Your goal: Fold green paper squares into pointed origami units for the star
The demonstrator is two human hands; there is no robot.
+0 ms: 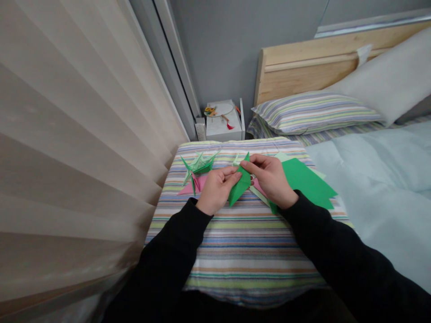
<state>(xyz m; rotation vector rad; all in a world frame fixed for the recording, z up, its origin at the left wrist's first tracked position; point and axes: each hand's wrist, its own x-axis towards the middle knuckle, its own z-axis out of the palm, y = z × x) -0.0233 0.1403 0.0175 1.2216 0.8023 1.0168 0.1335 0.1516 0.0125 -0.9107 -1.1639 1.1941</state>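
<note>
A folded piece of green origami paper [239, 190], pointed at top and bottom, is held between both hands above the striped cloth [235, 246]. My left hand [217, 186] pinches its left edge with thumb and fingers. On the upper right edge, my right hand [271, 178] grips it with thumb and forefinger. Folded paper cranes [202, 167] in green, pale green and pink lie left of my left hand. Under and beside my right hand are green paper sheets [305, 184], with pale green and pink pieces partly hidden.
A white bedside cabinet [218, 128] with small decorations stands beyond the cloth. The pale blue quilt [380, 166] lies to the right, below a striped pillow [316, 112] and a wooden headboard [296, 74]. A pleated curtain [84, 134] hangs close on the left.
</note>
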